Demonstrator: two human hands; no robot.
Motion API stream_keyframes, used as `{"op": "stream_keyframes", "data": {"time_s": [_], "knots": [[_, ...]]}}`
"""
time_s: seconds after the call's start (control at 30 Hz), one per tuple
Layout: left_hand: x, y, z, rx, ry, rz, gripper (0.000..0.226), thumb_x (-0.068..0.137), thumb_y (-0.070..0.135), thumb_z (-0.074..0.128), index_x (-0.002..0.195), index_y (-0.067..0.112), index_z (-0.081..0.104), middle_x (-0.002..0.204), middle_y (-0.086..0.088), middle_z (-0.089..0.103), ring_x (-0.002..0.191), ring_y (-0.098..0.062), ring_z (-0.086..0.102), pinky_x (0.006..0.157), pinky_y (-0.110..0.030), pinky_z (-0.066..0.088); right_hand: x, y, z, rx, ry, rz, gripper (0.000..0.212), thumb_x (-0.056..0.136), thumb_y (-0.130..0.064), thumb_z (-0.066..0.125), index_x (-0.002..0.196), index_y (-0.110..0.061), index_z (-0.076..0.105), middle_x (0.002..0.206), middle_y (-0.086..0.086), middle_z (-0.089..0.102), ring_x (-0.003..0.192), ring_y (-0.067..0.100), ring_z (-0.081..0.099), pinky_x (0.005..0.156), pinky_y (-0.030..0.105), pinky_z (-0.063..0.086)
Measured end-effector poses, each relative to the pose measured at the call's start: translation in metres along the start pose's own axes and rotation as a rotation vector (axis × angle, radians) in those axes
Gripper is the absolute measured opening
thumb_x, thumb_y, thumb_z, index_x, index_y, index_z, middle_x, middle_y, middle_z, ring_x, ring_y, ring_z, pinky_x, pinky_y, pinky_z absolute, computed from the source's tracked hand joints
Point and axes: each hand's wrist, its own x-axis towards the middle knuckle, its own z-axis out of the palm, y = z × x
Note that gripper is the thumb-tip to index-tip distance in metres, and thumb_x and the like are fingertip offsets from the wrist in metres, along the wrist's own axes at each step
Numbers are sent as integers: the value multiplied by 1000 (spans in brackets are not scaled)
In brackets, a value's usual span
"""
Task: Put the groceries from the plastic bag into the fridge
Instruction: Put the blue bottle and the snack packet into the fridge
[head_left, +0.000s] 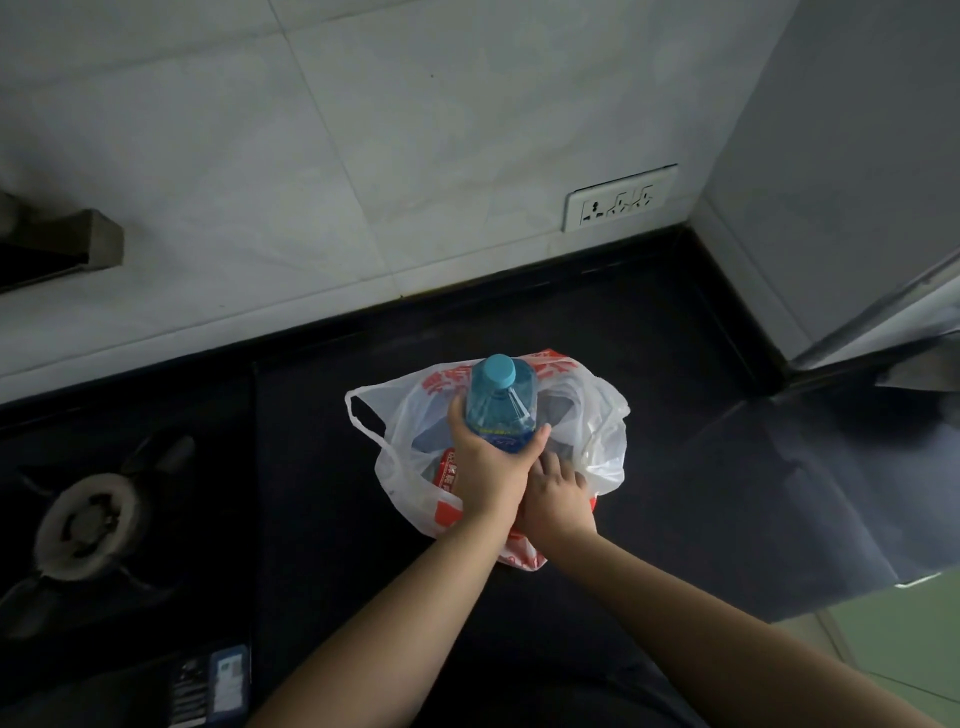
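On the dark counter (322, 467), left hand (488, 467) grips bottle (501, 402) above bag (597, 431).

The plastic bag (498, 457) sat on the counter (322, 467) straight before me, its mouth open. My left hand (491, 462) held the bottle (500, 402) upright above the bag's mouth, and my right hand (557, 496) lay just beside it to the right, on the bag's near edge. The stove burner (91, 522) lay well to the left. The wall socket (621, 197) was behind the bag, to the right, and the fridge (852, 171) stood at the far right.
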Motion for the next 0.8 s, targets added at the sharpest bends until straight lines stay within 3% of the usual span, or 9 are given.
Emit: {"op": "stream_keyframes", "data": {"time_s": [0.1,0.2,0.27,0.43,0.57,0.67,0.73,0.8], "knots": [[2,2,1,-21,13,-14,103,62,37,91,143,23,29,139,-1,51,125,-17,53,98,-27,48,0,-2,3,18,0,35,48,92,-36,49,134,-15,40,127,5,47,112,25,53,93,38,44],[7,4,-4,4,7,-15,93,62,34,90,137,22,36,129,3,59,115,-14,60,85,-17,47,3,-3,4,32,1,61,38,90,-30,53,124,-16,45,122,5,50,107,26,56,90,39,45],[11,7,-12,-6,3,-19,86,62,33,90,132,22,41,118,8,62,108,-14,63,80,-18,47,5,-3,3,61,-13,74,38,88,-28,55,123,-16,46,121,5,50,111,26,53,92,38,43],[16,16,-48,-198,6,37,83,58,35,88,129,21,48,118,6,66,107,-9,64,93,-38,54,10,1,-5,-27,-89,30,54,83,-39,64,130,-18,49,127,7,49,122,27,41,105,39,32],[16,26,-89,-290,-83,92,83,59,32,90,130,22,48,122,3,65,113,-14,63,96,-47,53,12,1,-16,59,-55,27,50,87,-35,61,135,-24,50,133,5,48,125,24,41,105,37,36],[10,31,-115,-367,-135,120,76,66,18,90,130,22,50,125,-2,63,117,-20,62,95,-51,53,15,-4,-33,252,-84,61,43,90,-25,63,131,-26,53,127,2,54,109,20,56,90,32,51],[6,31,-128,-423,-147,150,77,68,12,88,133,20,48,129,-7,61,120,-25,60,96,-54,51,15,-7,-48,219,-68,56,31,92,-24,60,123,-25,56,112,1,62,88,16,61,73,30,54],[3,31,-137,-465,-174,175,78,71,6,85,137,15,45,132,-10,59,123,-28,58,97,-53,50,12,-11,-60,124,-20,33,25,95,-24,56,120,-21,52,96,1,65,78,16,62,67,31,55]]}}
